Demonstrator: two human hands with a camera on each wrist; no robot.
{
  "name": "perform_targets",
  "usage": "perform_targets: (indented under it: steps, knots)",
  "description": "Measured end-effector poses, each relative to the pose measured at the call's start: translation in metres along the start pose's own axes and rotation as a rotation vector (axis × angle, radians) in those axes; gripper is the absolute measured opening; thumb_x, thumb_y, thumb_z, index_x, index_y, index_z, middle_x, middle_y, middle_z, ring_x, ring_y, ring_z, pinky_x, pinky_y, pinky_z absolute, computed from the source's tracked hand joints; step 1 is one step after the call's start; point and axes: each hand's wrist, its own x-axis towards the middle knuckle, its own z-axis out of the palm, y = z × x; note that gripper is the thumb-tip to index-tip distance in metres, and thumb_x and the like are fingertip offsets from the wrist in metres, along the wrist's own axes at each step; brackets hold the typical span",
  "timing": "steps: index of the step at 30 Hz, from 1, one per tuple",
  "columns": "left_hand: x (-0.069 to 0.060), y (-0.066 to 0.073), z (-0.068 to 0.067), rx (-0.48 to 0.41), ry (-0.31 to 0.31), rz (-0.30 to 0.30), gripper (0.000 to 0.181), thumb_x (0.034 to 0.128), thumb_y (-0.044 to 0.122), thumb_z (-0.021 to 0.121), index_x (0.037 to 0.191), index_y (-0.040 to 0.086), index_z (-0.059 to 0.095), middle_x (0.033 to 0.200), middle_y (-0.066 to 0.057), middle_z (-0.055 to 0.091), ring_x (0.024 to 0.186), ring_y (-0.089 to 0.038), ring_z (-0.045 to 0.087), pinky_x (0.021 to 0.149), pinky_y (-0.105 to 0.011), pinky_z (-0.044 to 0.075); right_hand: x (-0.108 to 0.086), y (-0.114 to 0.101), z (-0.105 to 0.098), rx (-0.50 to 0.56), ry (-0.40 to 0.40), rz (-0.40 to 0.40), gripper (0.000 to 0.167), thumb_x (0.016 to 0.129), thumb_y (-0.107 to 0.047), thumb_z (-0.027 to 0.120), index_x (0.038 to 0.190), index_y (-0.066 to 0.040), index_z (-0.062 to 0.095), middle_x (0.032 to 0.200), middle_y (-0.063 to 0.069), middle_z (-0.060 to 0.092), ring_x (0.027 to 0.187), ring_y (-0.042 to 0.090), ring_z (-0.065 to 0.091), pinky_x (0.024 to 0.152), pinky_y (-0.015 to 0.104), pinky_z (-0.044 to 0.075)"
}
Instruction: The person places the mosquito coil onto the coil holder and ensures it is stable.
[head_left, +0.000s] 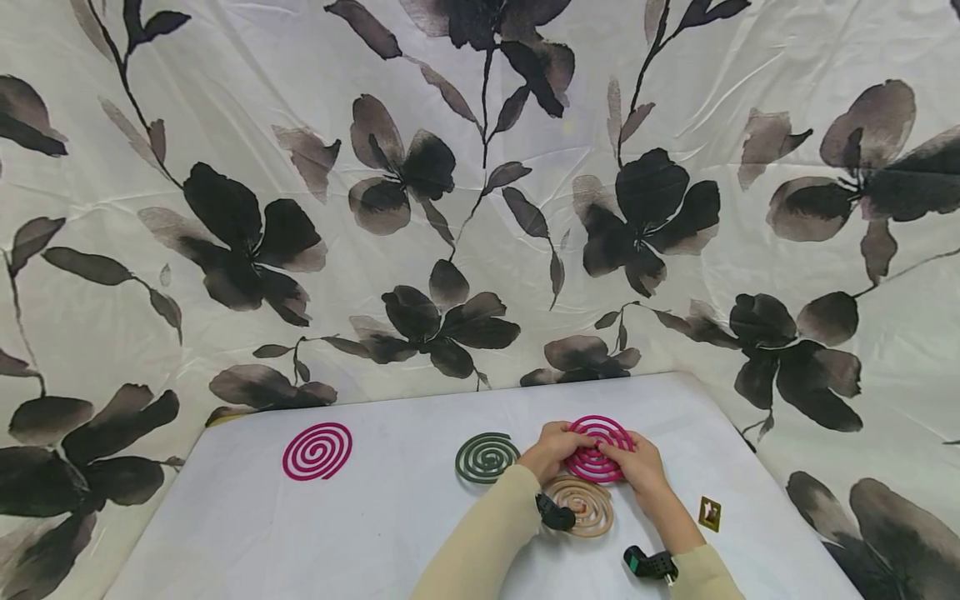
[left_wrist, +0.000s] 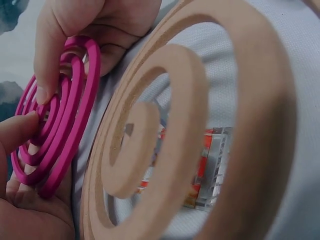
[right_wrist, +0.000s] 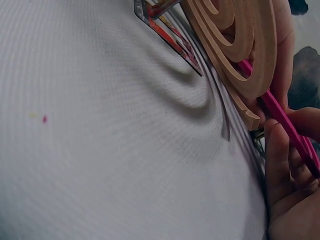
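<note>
Both of my hands are engaged on one workpiece, the pink coil (head_left: 600,432), at the right-hand part of the bench (head_left: 390,533). My left hand (head_left: 553,447) pinches its left side, the thumb laid over the rings toward the centre. My right hand (head_left: 639,463) pinches the opposite side in the same manner, its thumb near the other one. Fingers of my hands pass beneath the rings, as the left wrist view shows.

The tan coil (left_wrist: 189,115) is located just on the near side of the pink coil, below my hands in the head view. A shiny piece (left_wrist: 212,165) with red portions is visible through its rings; whether the two touch, I cannot tell. The green coil (head_left: 487,458) lies flat just to the left of my left hand. A second pink coil (head_left: 317,451) lies well apart, toward the far left of the bench. A gold plate (head_left: 709,514) with a cut-out is positioned to the right of my right forearm.

A black device (head_left: 557,512) is worn at each wrist. Behind the bench hangs a white cloth (head_left: 525,333) with dark floral print.
</note>
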Motion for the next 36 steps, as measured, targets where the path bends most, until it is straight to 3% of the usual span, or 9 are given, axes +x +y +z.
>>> perform_targets:
  steps: [11, 20, 36]
  knots:
    - [-0.001, -0.001, 0.0004, 0.004, 0.001, 0.029, 0.024, 0.0798, 0.004, 0.077, 0.101, -0.002, 0.067, 0.087, -0.007, 0.067, 0.079, -0.015, 0.065, 0.071, -0.029, 0.057, -0.0002, -0.0013, 0.001, 0.0, 0.004, 0.008, 0.062, 0.089, -0.022, 0.071, 0.136, 0.005, 0.042, 0.135, 0.028, 0.047, 0.122, 0.038, 0.049, 0.1, 0.048, 0.043]
    - [-0.0006, -0.0005, -0.0001, 0.006, 0.006, 0.011, 0.026, 0.0808, 0.007, 0.078, 0.103, -0.001, 0.067, 0.09, -0.008, 0.067, 0.08, -0.017, 0.066, 0.072, -0.03, 0.057, 0.0014, -0.0003, 0.0017, 0.045, -0.005, 0.007, 0.063, 0.089, -0.02, 0.071, 0.138, 0.004, 0.039, 0.138, 0.028, 0.043, 0.126, 0.04, 0.044, 0.102, 0.049, 0.041]
    - [0.0017, -0.0011, -0.0005, 0.003, 0.016, -0.005, 0.03, 0.0811, 0.008, 0.078, 0.106, 0.004, 0.063, 0.094, -0.008, 0.065, 0.083, -0.018, 0.065, 0.073, -0.032, 0.057, -0.0012, -0.0029, 0.0002, 0.027, -0.022, 0.002, 0.063, 0.09, -0.02, 0.069, 0.139, 0.004, 0.038, 0.139, 0.028, 0.042, 0.127, 0.04, 0.044, 0.102, 0.049, 0.04]
